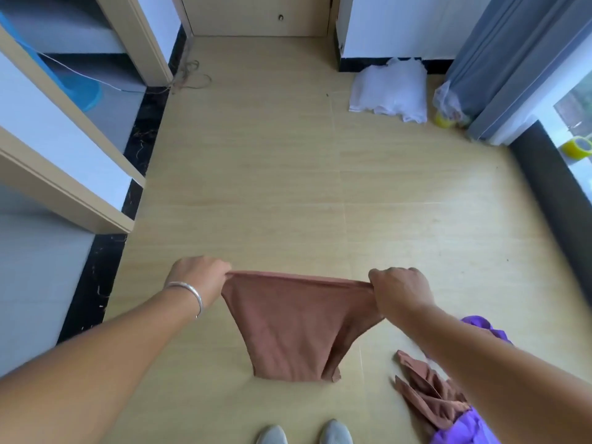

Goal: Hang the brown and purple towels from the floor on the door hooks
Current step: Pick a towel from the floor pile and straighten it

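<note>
Brown cloth hangs stretched between two hands — a brown towel (290,325) held up by its top edge above the pale wood-look floor (288,187), its lower end tapering down toward the person's grey shoes (304,434). The left hand (198,277), with a silver bracelet (189,294) on its wrist, has its fingers curled tight over the towel's left corner, the fabric bunched under the fingertips. The right hand (400,291) is closed the same way on the right corner, knuckles up, with cloth gathered beneath the palm. Between the two grips the top hem runs nearly taut and level. On the floor to the right, partly hidden by the right forearm, lies a crumpled heap — a second brown towel (427,395) with a purple towel (464,427) touching it. Farther off, a white bundle of cloth (389,91) sits against the far wall beside a grey curtain (512,59), and a closed door (256,14) stands at the end of the floor.
</note>
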`<state>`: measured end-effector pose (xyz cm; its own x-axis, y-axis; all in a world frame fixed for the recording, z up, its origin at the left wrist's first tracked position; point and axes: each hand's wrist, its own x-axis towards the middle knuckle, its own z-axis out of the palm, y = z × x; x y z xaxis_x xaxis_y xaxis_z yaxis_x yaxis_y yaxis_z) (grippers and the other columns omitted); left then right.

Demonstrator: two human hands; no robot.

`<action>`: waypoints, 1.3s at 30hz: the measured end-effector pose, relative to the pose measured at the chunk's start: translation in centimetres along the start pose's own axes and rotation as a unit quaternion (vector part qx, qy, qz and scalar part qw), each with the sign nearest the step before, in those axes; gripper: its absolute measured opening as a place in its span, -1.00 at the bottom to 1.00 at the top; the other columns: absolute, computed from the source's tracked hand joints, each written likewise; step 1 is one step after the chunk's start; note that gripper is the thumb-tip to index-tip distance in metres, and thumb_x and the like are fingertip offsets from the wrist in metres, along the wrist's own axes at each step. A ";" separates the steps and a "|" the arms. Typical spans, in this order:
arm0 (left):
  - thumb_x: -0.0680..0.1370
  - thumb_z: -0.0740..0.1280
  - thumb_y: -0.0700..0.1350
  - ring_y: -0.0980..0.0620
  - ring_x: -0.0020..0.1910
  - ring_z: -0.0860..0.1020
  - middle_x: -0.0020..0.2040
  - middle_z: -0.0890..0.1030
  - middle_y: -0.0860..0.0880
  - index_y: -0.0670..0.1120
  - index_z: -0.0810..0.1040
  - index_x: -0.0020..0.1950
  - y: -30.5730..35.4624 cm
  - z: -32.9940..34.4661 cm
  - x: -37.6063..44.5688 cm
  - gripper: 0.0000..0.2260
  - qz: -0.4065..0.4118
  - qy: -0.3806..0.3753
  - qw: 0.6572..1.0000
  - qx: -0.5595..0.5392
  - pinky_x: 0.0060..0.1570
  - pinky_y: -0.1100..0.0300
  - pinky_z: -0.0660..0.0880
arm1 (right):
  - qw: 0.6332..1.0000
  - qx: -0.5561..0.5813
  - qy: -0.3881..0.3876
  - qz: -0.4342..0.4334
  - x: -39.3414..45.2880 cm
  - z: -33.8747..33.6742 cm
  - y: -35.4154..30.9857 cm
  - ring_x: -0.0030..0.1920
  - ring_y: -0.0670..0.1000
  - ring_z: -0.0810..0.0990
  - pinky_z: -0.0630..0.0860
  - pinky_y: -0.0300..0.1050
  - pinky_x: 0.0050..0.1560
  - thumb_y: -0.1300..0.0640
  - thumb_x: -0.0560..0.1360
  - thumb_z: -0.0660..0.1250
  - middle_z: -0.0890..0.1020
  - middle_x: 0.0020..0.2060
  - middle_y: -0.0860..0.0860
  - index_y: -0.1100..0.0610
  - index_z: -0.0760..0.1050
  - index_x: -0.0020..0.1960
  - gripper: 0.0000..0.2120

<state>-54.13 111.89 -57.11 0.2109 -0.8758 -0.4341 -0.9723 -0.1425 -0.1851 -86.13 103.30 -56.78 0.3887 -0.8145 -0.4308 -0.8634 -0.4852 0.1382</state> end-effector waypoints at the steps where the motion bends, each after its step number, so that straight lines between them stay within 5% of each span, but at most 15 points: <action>1: 0.64 0.09 0.06 -0.08 -0.04 0.59 -0.05 0.63 0.00 0.04 0.54 -0.02 -0.6 -1.9 0.8 -0.75 -0.006 0.019 1.000 -0.007 -0.25 0.20 0.29 | 1.000 -0.011 0.021 0.003 0.9 -1.6 0.6 -0.03 0.08 0.61 0.26 -0.10 -0.14 0.20 0.51 0.14 0.64 -0.09 -0.02 -0.05 0.42 -0.08 -0.83; 8: 0.64 0.10 0.01 -0.10 -0.25 0.51 -0.25 0.55 -0.01 0.01 0.55 -0.09 -4.4 -12.9 3.2 -0.73 -0.030 0.147 0.988 -0.039 -0.35 0.19 0.27 | 0.991 -0.021 0.135 0.007 3.6 -13.0 3.8 -0.07 0.08 0.59 0.27 -0.11 -0.16 0.24 0.42 0.20 0.61 -0.15 -0.02 -0.04 0.34 -0.13 -0.82; 15: 0.65 0.12 0.01 -0.02 -0.28 0.46 -0.27 0.52 0.06 0.09 0.56 -0.08 -5.7 -13.1 1.4 -0.75 -0.013 0.191 0.981 -0.034 -0.37 0.18 0.28 | 0.988 -0.020 0.155 -0.001 2.5 -13.8 3.3 -0.21 0.08 0.48 0.27 -0.10 -0.15 0.24 0.44 0.17 0.60 -0.19 -0.03 -0.03 0.45 -0.08 -0.80; 20: 0.62 0.17 0.00 0.03 -0.02 0.52 -0.08 0.60 0.11 0.19 0.59 0.05 -5.2 -6.9 -0.8 -0.79 0.018 0.111 0.993 -0.042 -0.19 0.17 0.42 | 0.991 -0.035 0.126 -0.004 1.2 -7.3 1.5 -0.30 0.05 0.37 0.24 -0.12 -0.16 0.20 0.53 0.17 0.61 -0.23 -0.06 -0.04 0.55 -0.08 -0.78; 24: 0.61 0.21 0.05 0.11 0.12 0.49 0.03 0.61 0.18 0.19 0.61 0.10 -3.9 0.5 -2.9 -0.80 0.052 0.044 0.995 -0.071 -0.09 0.21 0.45 | 0.996 -0.027 0.075 -0.032 -0.5 0.6 -0.3 -0.12 0.05 0.56 0.27 -0.11 -0.11 0.13 0.57 0.17 0.65 -0.16 -0.06 -0.04 0.57 -0.03 -0.79; 29: 0.60 0.22 0.05 0.14 0.16 0.47 0.07 0.61 0.18 0.17 0.61 0.13 -1.5 11.4 -5.5 -0.79 0.091 -0.021 0.990 -0.104 -0.01 0.23 0.37 | 0.996 -0.025 -0.027 -0.075 -3.7 11.2 -2.3 0.06 0.06 0.55 0.31 -0.07 -0.03 0.30 0.43 0.12 0.63 -0.03 -0.05 -0.02 0.51 0.08 -0.63; 39: 0.61 0.18 0.07 0.13 0.14 0.48 0.07 0.60 0.16 0.13 0.59 0.14 3.5 29.3 -9.3 -0.77 0.097 -0.128 0.973 -0.168 0.08 0.21 0.38 | 0.984 -0.016 -0.152 -0.089 -7.8 27.0 -4.9 0.11 0.05 0.54 0.34 -0.06 0.09 0.26 0.45 0.10 0.64 0.00 -0.04 -0.01 0.51 0.07 -0.68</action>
<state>-56.51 133.09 -79.57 -0.0032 -0.7642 -0.6450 -0.9653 -0.1662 0.2016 -93.61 120.58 -78.20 0.4146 -0.5860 -0.6962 -0.7783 -0.6248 0.0625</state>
